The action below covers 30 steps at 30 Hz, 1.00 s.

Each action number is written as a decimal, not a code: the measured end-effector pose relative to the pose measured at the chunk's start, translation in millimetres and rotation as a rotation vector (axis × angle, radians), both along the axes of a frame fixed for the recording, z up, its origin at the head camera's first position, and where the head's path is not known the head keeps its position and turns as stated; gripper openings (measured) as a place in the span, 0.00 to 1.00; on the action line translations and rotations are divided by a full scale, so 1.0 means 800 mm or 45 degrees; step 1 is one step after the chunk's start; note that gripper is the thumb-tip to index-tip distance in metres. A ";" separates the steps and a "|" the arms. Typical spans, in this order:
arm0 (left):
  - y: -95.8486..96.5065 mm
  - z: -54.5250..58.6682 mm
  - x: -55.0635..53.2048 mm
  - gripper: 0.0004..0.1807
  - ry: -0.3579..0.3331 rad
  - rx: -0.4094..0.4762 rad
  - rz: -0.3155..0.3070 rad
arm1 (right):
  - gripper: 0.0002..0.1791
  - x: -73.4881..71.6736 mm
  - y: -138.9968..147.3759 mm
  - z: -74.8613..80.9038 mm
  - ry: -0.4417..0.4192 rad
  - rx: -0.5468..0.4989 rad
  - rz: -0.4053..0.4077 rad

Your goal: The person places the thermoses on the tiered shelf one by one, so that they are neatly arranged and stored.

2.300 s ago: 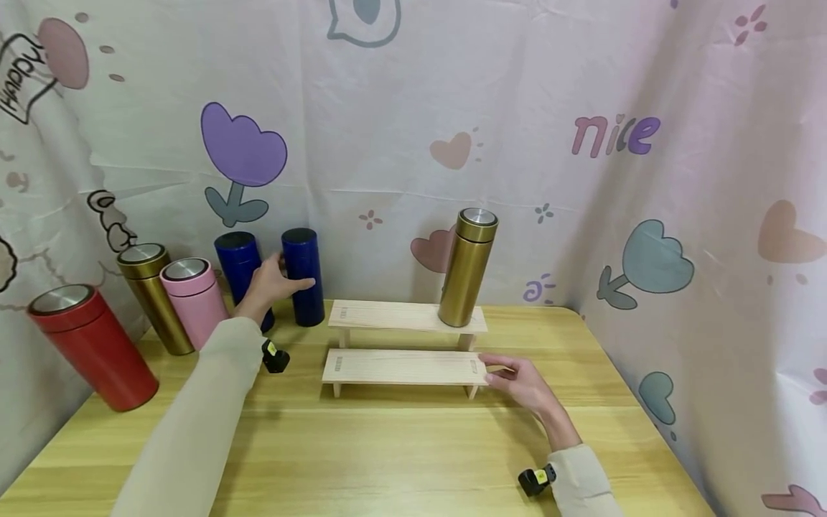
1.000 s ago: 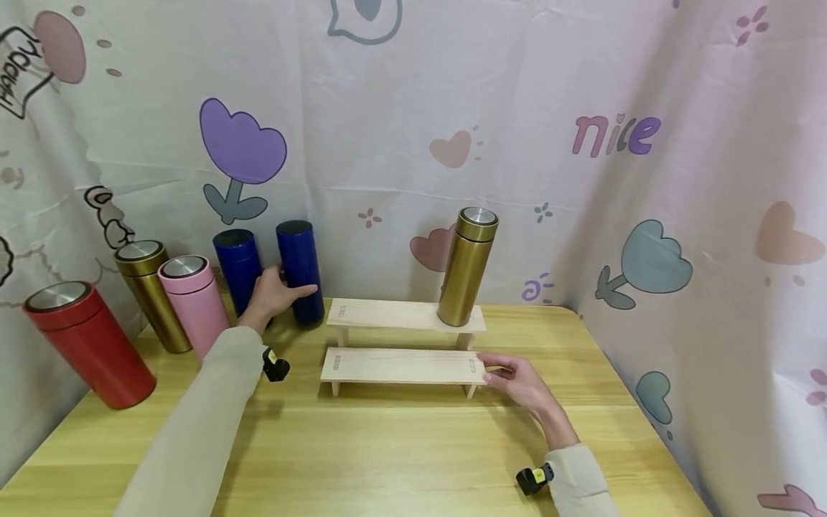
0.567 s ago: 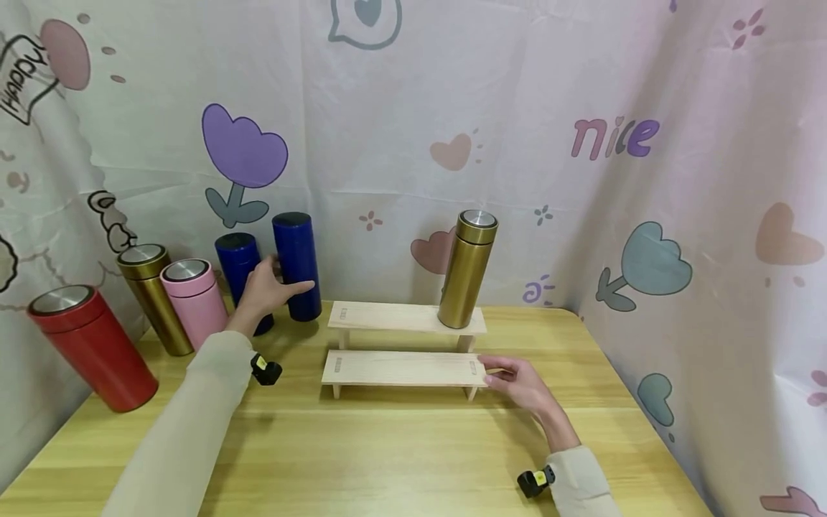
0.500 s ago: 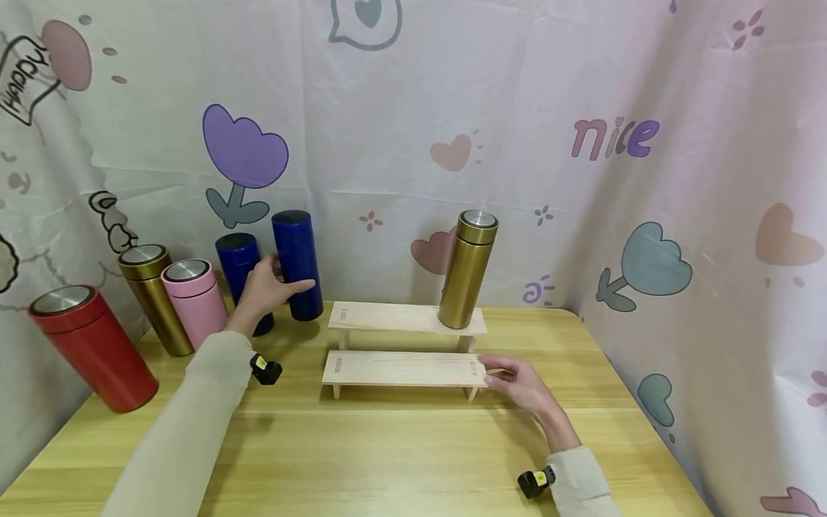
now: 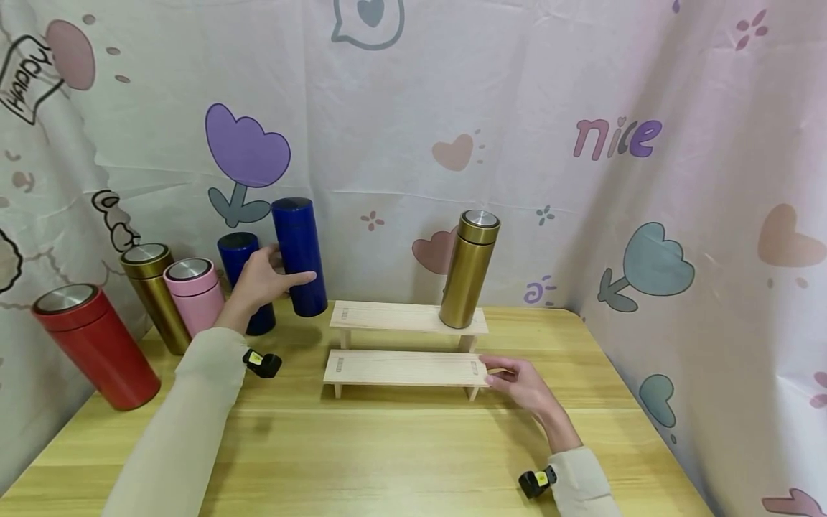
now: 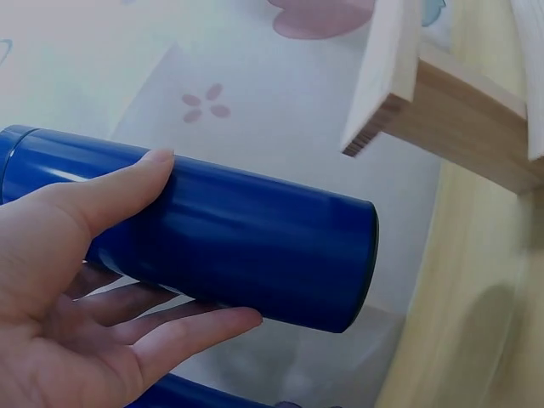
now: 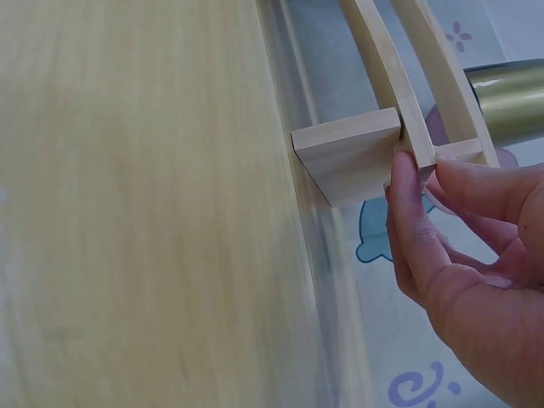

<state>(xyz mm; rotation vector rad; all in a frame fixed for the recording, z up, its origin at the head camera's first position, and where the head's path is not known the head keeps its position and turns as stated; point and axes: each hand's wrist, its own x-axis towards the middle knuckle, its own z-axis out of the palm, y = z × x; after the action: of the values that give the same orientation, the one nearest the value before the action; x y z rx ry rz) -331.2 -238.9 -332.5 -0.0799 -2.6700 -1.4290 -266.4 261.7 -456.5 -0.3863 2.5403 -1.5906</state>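
Observation:
My left hand (image 5: 263, 278) grips a dark blue thermos (image 5: 300, 251) round its body, thumb on the near side. In the left wrist view the thermos (image 6: 255, 234) hangs off the table, its base apart from the wood. My right hand (image 5: 522, 384) pinches the right end of the lower step of a pale wooden two-step stand (image 5: 403, 368); the right wrist view shows thumb and fingers on either side of the board (image 7: 412, 127). A gold thermos (image 5: 470, 273) stands upright on the right part of the upper step.
Left of the stand, a second blue thermos (image 5: 239, 251) stands partly behind my left hand. Further left stand a pink thermos (image 5: 196, 298), another gold thermos (image 5: 155, 294) and a wide red thermos (image 5: 97, 352). A patterned cloth (image 5: 375, 108) backs the wooden table (image 5: 388, 459).
The blue thermos in my left hand has risen off the table, and the left wrist has shifted slightly left. My right hand keeps its hold on the stand.

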 end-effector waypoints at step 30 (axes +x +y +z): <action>0.055 0.055 0.031 0.59 0.073 0.122 -0.163 | 0.24 0.000 0.000 0.000 0.009 -0.006 0.024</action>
<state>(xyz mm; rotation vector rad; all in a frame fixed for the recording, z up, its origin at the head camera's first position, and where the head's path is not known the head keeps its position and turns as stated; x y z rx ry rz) -306.6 -195.2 -288.7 -0.2838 -2.5883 -1.5636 -266.1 261.9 -456.7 -0.4163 2.5306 -1.5922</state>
